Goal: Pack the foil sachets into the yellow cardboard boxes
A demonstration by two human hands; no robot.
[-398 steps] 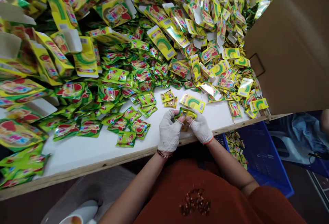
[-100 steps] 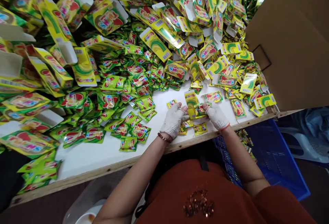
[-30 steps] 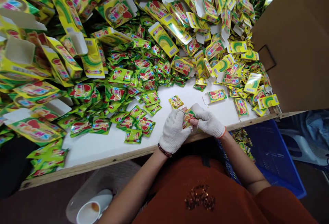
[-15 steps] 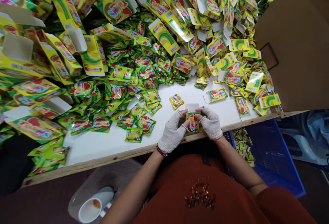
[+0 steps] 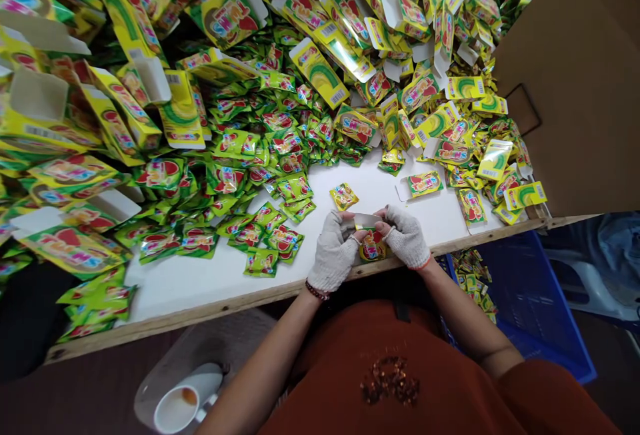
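Both hands wear white fingerless gloves and hold one small yellow-green candy box (image 5: 372,246) over the table's front edge. My left hand (image 5: 334,252) grips its left side, fingertips at the top flap. On the other side my right hand (image 5: 406,236) pinches it, with the thumb near the flap's opening. The box's white flap is tilted over its top. Just beyond the hands lies a single yellow candy packet (image 5: 344,196). Farther right, a box with a white end flap (image 5: 425,184) rests flat on the white tabletop (image 5: 190,282).
Green candy packets (image 5: 285,142) heap up in the middle. Open yellow boxes (image 5: 130,108) pile at left and back. A brown cardboard carton (image 5: 575,88) stands at right. Below the edge are a blue crate (image 5: 540,308) with packets and a white mug (image 5: 176,408).
The box has tilted in my hands, and its white top flap has folded from standing up to leaning over. My fingers have shifted along the flap.
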